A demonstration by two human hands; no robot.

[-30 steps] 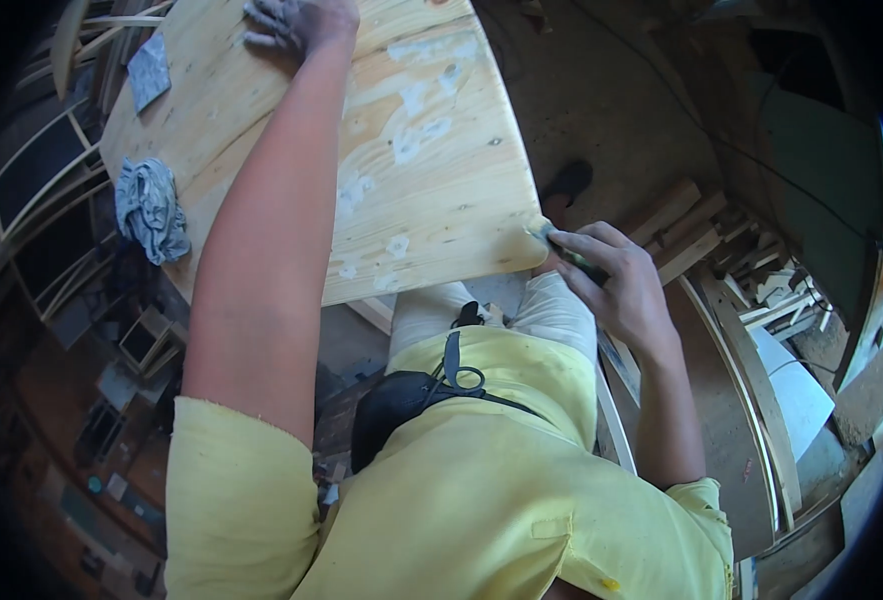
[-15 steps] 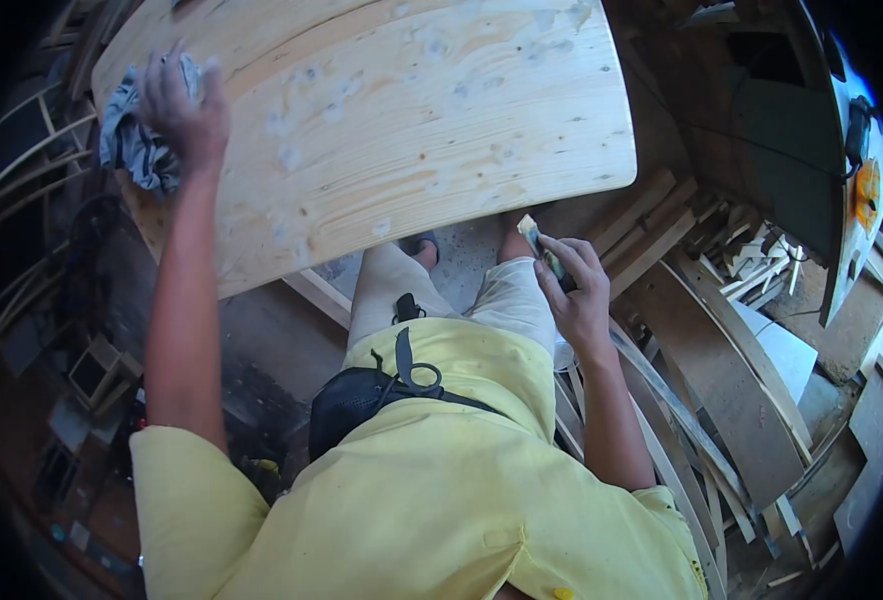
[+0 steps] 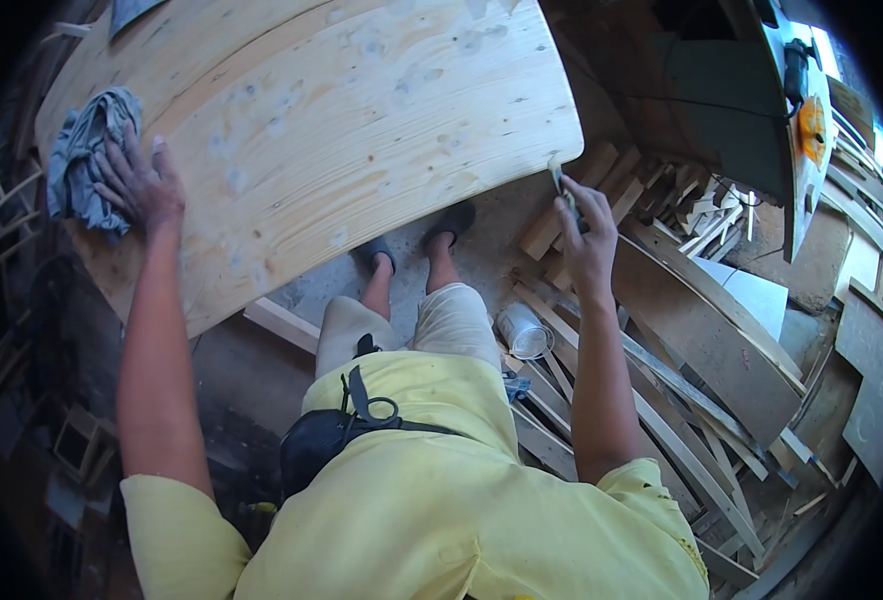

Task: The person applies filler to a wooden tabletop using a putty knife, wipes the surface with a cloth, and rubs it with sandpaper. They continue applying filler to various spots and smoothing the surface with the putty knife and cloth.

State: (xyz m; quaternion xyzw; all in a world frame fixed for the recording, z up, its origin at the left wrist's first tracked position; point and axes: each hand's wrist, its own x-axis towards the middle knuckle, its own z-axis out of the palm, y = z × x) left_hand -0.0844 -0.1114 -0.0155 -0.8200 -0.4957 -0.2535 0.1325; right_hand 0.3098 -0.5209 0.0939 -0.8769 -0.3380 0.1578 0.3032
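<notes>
A broad pale wooden tabletop (image 3: 361, 130) with rounded corners, knots and whitish patches spans the upper view. My left hand (image 3: 143, 188) lies flat at its left end, fingers spread, the fingertips on a crumpled grey-blue cloth (image 3: 89, 165). My right hand (image 3: 589, 235) is closed around a slim putty knife (image 3: 559, 182) with a pale smear at its tip. That tip is right at the tabletop's near right corner, and the fingers cover most of the handle.
A white bucket (image 3: 523, 330) stands on the floor beside my legs. Boards and offcuts (image 3: 701, 350) are piled to the right. An orange power tool (image 3: 812, 128) sits on a bench at the upper right. A flat grey piece (image 3: 133, 12) rests at the tabletop's far left.
My left hand has come down from above the cloth to lie flat beside and on it. My right hand has raised the putty knife to the tabletop's corner. The view has shifted.
</notes>
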